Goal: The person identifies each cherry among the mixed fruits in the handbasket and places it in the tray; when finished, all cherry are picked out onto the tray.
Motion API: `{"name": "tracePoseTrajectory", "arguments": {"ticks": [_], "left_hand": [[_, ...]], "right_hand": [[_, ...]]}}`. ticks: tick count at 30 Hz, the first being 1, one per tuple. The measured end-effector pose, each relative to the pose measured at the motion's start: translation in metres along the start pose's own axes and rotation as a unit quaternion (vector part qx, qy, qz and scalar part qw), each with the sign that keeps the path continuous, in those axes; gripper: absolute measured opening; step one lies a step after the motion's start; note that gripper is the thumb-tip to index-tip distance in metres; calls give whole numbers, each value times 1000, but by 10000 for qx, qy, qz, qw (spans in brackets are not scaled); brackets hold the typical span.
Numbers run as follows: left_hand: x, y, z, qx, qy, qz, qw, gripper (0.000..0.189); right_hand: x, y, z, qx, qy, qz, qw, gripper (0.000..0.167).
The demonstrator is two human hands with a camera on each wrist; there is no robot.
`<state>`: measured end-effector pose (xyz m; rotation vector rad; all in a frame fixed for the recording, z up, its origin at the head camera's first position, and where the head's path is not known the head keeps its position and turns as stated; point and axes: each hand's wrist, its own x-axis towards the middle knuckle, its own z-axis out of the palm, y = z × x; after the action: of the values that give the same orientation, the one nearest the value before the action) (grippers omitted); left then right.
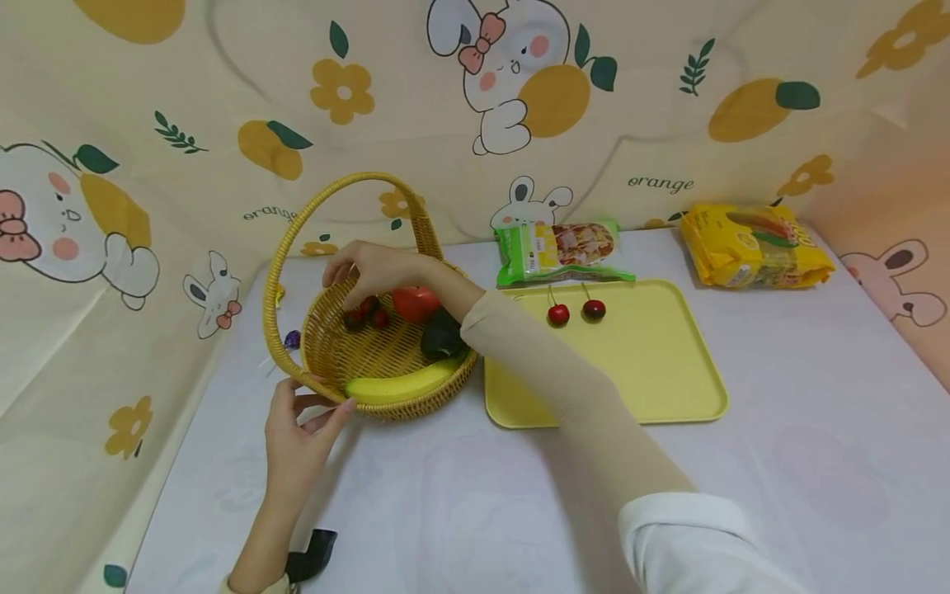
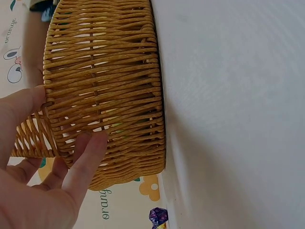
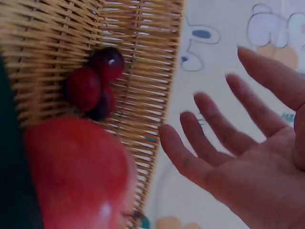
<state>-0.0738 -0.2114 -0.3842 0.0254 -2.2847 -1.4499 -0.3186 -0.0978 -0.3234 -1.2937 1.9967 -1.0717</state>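
Observation:
A yellow wicker basket (image 1: 326,334) with a tall arched handle stands on the table. My left hand (image 1: 300,437) pinches its near-left rim at the foot of the handle, fingers against the woven wall (image 2: 109,90) in the left wrist view. Over the basket's far-left side hovers my right hand (image 1: 374,268), fingers spread and loosely bent, holding nothing in the right wrist view. Several dark red cherries (image 3: 88,88) lie in the basket below it. Beside them sit a round red fruit (image 3: 81,171), a dark green item (image 1: 443,337) partly hidden by the right arm, and a banana (image 1: 404,384) along the near rim.
Right of the basket lies a yellow tray (image 1: 638,371) with two stemmed cherries (image 1: 558,314) at its far side. Behind it are a green snack packet (image 1: 560,250) and a yellow package (image 1: 753,247). A small purple wrapped item (image 1: 293,339) lies left of the basket; a black object (image 1: 312,554) is near the left wrist.

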Motion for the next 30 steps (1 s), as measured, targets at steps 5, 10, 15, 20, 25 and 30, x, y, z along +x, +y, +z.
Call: {"name": "tracePoseTrajectory", "arguments": {"ticks": [5,10,15,20,25,30], "left_hand": [[0,-2,-1,-8,-35,-4,10000,44],[1,-5,0,-98,-53,99,9999,44],[1,-3,-1,-119,-57,98,9999,43],[2,-10,-1,-109,-46,55,9999,45],[2,-29,-2,-122,-25,-38,9999,48],[2,-37,-3,-115,-46,-8,9999,48]], "right_hand": [[15,10,10,599,-188,127,9979,40],[21,24,20,965,-166,301,9947,38],[24,28,23,1043,-164,490,9932,36],[26,31,25,870,-75,670,9939,36],[27,35,28,716,-350,796,9936,37],[31,37,36,349,-745,852,9930,38]]}}
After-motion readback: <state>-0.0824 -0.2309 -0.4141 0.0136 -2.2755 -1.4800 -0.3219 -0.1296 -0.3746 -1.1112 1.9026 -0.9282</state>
